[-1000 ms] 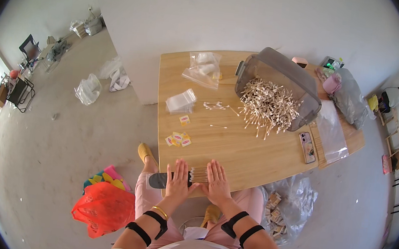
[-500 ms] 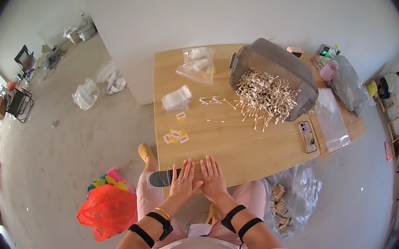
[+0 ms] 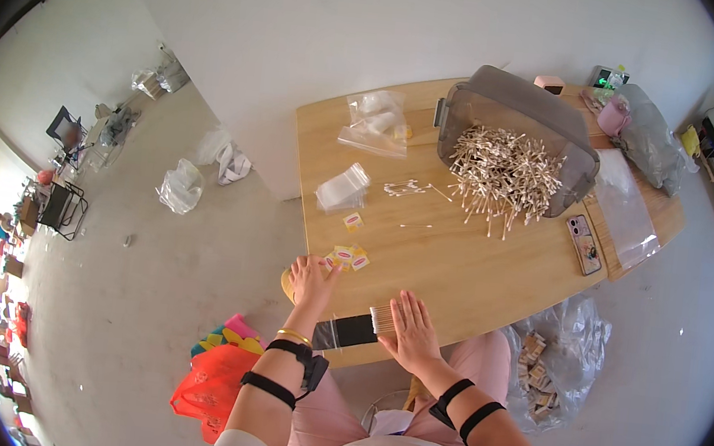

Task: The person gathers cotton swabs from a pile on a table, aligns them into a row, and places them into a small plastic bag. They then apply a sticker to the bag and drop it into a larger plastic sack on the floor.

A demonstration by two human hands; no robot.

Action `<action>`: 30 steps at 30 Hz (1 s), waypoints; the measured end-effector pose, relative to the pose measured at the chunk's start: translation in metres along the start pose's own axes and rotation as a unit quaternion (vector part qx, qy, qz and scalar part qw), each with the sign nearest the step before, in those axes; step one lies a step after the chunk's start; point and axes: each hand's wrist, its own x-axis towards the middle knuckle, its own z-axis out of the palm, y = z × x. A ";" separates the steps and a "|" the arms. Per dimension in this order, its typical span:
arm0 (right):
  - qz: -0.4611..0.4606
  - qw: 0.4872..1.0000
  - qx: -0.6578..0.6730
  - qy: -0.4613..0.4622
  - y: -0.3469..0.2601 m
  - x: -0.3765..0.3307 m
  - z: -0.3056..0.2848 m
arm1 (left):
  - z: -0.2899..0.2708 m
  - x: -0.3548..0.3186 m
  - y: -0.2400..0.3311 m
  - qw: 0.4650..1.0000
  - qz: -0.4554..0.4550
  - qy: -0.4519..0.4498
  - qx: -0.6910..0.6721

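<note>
A person sat at the near edge of a wooden table (image 3: 474, 270), seen from above, with both forearms coming up from the bottom of the view. Each forearm wore two black straps, and the left wrist also carried a thin gold bangle.

The left hand (image 3: 313, 278) lay flat at the table's near left corner, fingers spread and stretched out, gripping nothing. Its fingertips were just beside a small cluster of yellow and red stickers (image 3: 347, 259). One more sticker (image 3: 353, 219) lay a little farther up the table.

The right hand (image 3: 412, 326) also lay open, palm down and fingers spread, on the near edge of the table. It rested against a black packet (image 3: 345, 332) with a bundle of cotton swabs (image 3: 382, 318) sticking out of its right end. The packet lay along the table edge between the two hands. Whether the fingers pinched it or only pressed on it could not be told.

Farther across the table, a grey plastic bin (image 3: 517, 109) was tipped on its side, with a big heap of cotton swabs (image 3: 503, 176) spilling out of it. A few loose swabs (image 3: 404, 188) lay to the left of the heap, near a stack of small clear bags (image 3: 342, 188). A larger clear bag (image 3: 376, 122) lay beyond them. A phone (image 3: 585, 244) rested near the right edge.

On the floor to the left stood an orange bag (image 3: 214, 378).
</note>
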 end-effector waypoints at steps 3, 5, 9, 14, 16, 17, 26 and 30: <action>0.002 1.000 0.005 -0.006 0.001 -0.001 0.000 | 0.007 0.015 0.009 0.999 -0.025 -0.016 0.017; 0.001 1.000 0.004 -0.006 0.002 0.000 -0.002 | 0.007 0.023 0.017 0.996 -0.055 -0.055 0.044; -0.002 1.000 0.004 -0.006 0.000 0.003 -0.005 | 0.003 0.036 0.024 0.989 -0.098 -0.098 0.046; 0.002 1.000 0.008 -0.001 0.001 0.002 -0.005 | -0.001 0.035 0.029 0.989 -0.098 -0.103 0.047; 0.005 1.000 0.009 0.003 0.001 0.000 -0.005 | 0.001 0.030 0.027 0.993 -0.071 -0.076 0.062; 0.002 1.000 0.004 0.007 0.001 0.000 -0.004 | 0.002 0.027 0.027 0.995 -0.046 -0.049 0.075; -0.006 1.000 0.008 0.027 0.003 -0.005 0.001 | -0.006 -0.017 0.021 0.919 -0.043 -0.228 -0.319; -0.008 0.999 0.003 0.036 0.003 -0.005 0.002 | -0.007 -0.043 0.019 0.911 0.003 -0.301 -0.282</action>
